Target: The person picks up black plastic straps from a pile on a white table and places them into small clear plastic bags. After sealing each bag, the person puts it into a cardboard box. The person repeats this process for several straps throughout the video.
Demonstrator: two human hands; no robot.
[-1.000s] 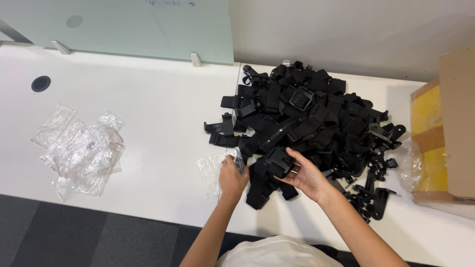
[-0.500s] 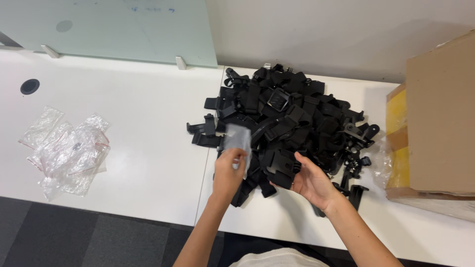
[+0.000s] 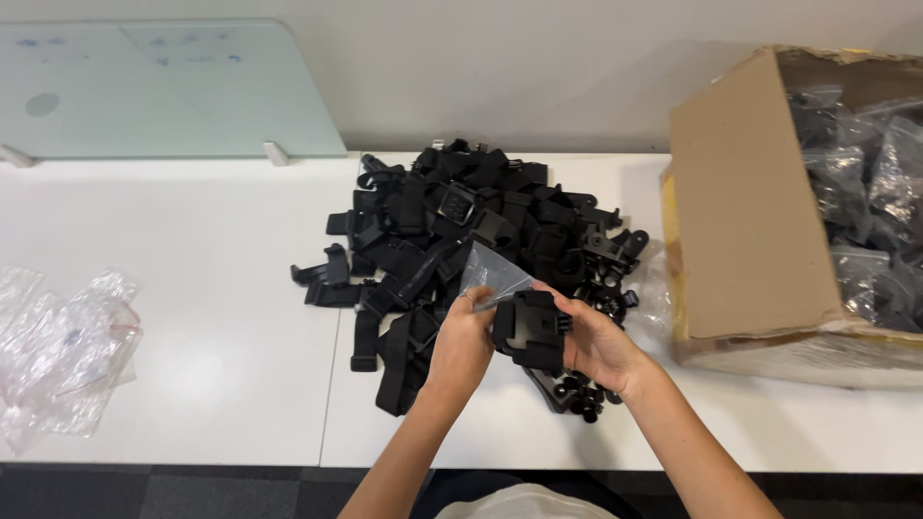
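Landmark: the pile of black straps and clips (image 3: 471, 240), heaped on the white table (image 3: 192, 288).
Left hand (image 3: 461, 346): at the near edge of the pile, fingers pressed together on one corner of a small clear plastic bag (image 3: 490, 271), which stands up above the hand.
Right hand (image 3: 601, 341): just right of the left hand, fingers curled around a black strap mount (image 3: 531, 332), held between the two hands and clear of the table.
Change: half a second ago the right hand is open and empty over the near side of the pile and only the bag is raised; now that hand grips a mount and the two hands have closed together, bag touching mount.
Meaning: judged from this, one piece is picked out of the pile and is meeting its bag.
Right of the pile: an open cardboard box (image 3: 750, 221) holding bagged black parts.
Left of the pile: well apart, loose empty clear bags (image 3: 62, 351).
Behind the pile: a frosted glass panel (image 3: 163, 86).
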